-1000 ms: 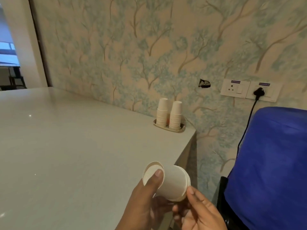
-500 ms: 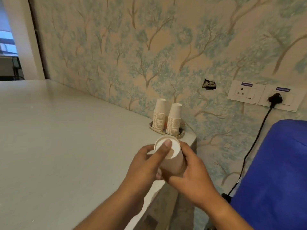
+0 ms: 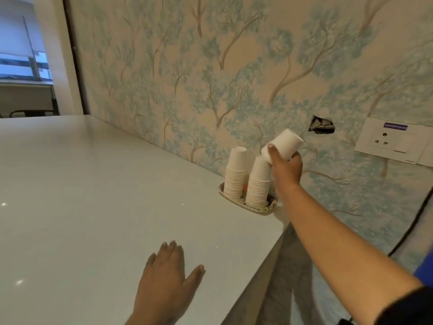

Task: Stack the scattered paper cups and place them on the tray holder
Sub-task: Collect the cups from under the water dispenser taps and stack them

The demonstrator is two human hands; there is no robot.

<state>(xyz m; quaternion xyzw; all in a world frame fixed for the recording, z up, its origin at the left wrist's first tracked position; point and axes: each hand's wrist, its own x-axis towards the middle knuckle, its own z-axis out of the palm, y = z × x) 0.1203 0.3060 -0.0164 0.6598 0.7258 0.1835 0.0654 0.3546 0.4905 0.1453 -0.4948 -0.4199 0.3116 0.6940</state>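
My right hand (image 3: pixel 286 168) grips a white paper cup (image 3: pixel 284 143), tilted with its base pointing up and right. It hovers just above the right stack of cups (image 3: pixel 258 184). A second stack of cups (image 3: pixel 235 175) stands to the left of it. Both stacks sit upside down on a small oval tray holder (image 3: pixel 254 208) at the far corner of the white table (image 3: pixel 93 207), against the wall. My left hand (image 3: pixel 167 285) rests flat on the table near its front edge, fingers spread and holding nothing.
A wallpapered wall runs right behind the tray. A socket plate (image 3: pixel 393 143) and a hole in the wall (image 3: pixel 322 125) lie to the right. The table's right edge drops off just beside the tray. A black cable (image 3: pixel 410 226) hangs down at the right.
My right hand has carried the cup away from my body and up over the right stack. My left hand has let go of it and dropped flat onto the table.
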